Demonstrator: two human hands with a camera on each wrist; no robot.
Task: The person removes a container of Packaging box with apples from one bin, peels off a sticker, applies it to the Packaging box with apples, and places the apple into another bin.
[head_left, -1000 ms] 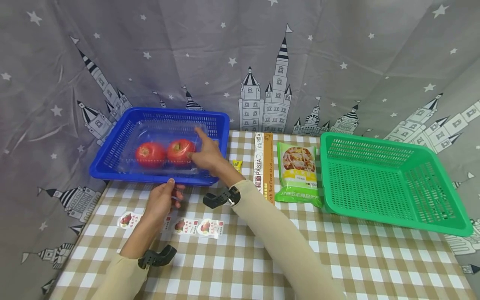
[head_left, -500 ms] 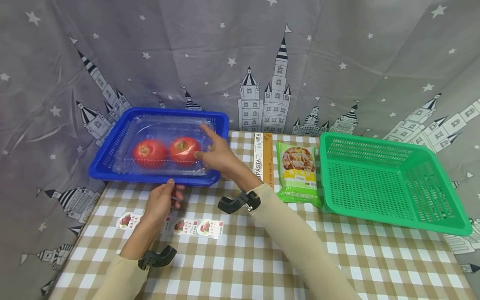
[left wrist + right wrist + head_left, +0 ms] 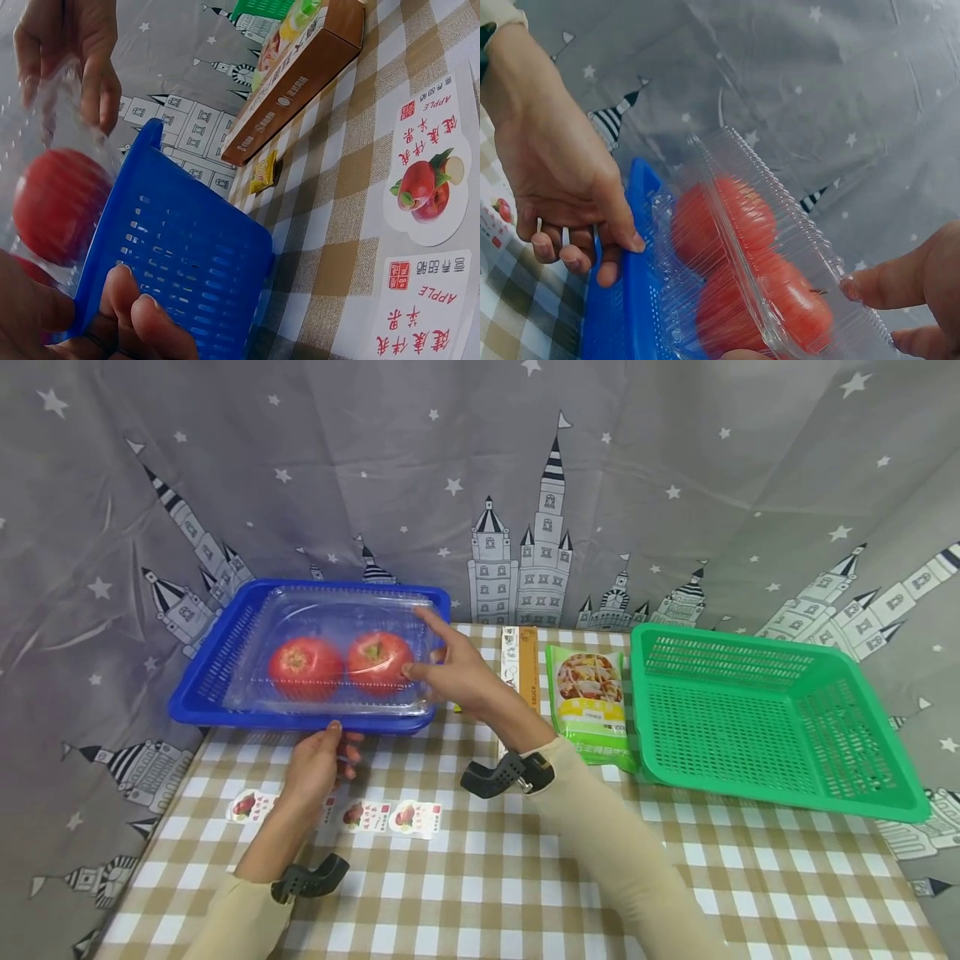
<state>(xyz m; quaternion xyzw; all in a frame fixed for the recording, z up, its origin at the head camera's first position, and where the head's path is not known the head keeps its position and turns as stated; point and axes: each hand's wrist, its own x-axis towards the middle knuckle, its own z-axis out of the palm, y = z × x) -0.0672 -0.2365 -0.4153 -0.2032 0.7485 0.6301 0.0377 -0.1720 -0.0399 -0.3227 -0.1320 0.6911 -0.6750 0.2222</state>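
- The clear plastic clamshell box (image 3: 330, 652) with two tomatoes (image 3: 341, 662) sits tilted in the blue basket (image 3: 202, 689) at the far left of the desk (image 3: 525, 877), its right end raised above the basket rim.
- The right hand (image 3: 457, 670) pinches the box's right edge: thumb under the seam, index finger along the top, the other fingers loosely spread. Place the grip on the rigid flange, not the thin lid, so the shell does not buckle or pop open.
- The left hand (image 3: 318, 764) grips the basket's near rim, thumb on top and fingers curled beneath. Press down firmly so the basket does not slide or tip as the box is raised.
- Lift the box level; a steep tilt lets the tomatoes roll and shifts the load to one end.
- Clear the basket's right wall before any sideways travel.
- The pasta box (image 3: 519, 668), the green food packet (image 3: 588, 693) and the green basket (image 3: 885, 777) lie to the right; the apple stickers (image 3: 393, 817) lie near the left hand. Keep the sleeve off them.
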